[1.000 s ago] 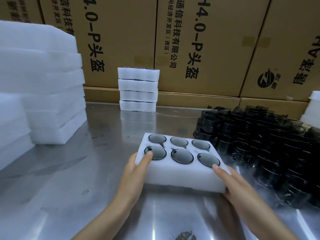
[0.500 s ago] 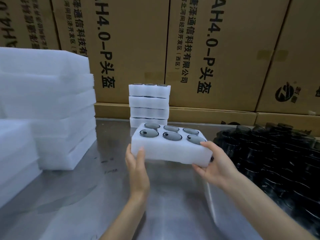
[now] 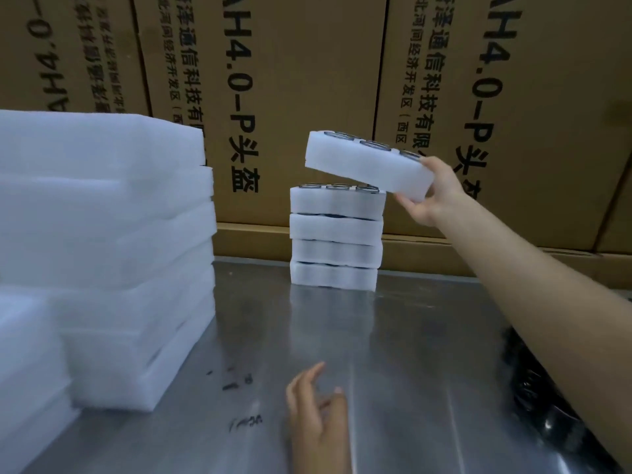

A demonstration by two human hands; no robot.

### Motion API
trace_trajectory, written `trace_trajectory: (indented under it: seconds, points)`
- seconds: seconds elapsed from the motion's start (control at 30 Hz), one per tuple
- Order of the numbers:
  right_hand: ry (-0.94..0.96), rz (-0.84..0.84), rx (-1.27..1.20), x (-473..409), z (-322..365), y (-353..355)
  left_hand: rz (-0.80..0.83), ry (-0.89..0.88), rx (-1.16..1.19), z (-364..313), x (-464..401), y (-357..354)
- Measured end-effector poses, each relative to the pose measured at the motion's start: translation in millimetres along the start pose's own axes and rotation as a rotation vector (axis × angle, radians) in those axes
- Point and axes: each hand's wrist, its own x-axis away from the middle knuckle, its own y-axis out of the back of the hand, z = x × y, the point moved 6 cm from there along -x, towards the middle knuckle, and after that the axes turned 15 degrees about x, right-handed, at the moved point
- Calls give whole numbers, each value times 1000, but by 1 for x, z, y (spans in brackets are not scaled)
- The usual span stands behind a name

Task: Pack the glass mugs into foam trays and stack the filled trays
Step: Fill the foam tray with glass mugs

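Note:
A white foam tray (image 3: 362, 165) filled with glass mugs hangs tilted in the air just above a stack of several filled foam trays (image 3: 335, 237) at the back of the metal table (image 3: 393, 354). My right hand (image 3: 431, 193) grips the raised tray at its right end, thumb on top and fingers underneath. Its lower right edge is close over the stack's top tray; I cannot tell if they touch. My left hand (image 3: 318, 415) hovers low over the table near the front, fingers relaxed and holding nothing.
Tall piles of empty foam sheets (image 3: 102, 251) fill the left side. Cardboard boxes (image 3: 307, 80) form a wall behind the table. Dark glass mugs (image 3: 533, 395) lie at the right edge, mostly hidden by my right forearm.
The filled tray went from both hands over the table up and back to above the stack. My left hand let go and dropped toward the table front; only my right hand holds it.

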Motion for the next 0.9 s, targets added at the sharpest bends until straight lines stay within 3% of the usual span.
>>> trace_trajectory:
  seconds: [0.3,0.43,0.53,0.67,0.8,0.9]
  points:
    - [26,-63,171,-84,10,-46,-103,-136,2,0,2,-8]
    - [4,-52,190,-101,-6,-55,-180,-286,33,-8,0,-14]
    - [19,-51,249,-107,-12,-59,-157,-311,49,-4,0,-16]
    - [55,-77,519,-112,-10,-58,-152,-286,16,7,3,-12]
    - [112,-245,763,-125,-5,-46,-167,-269,4,7,2,-12]
    - [214,-344,1080,-130,-1,-42,-164,-255,5,7,3,-13]
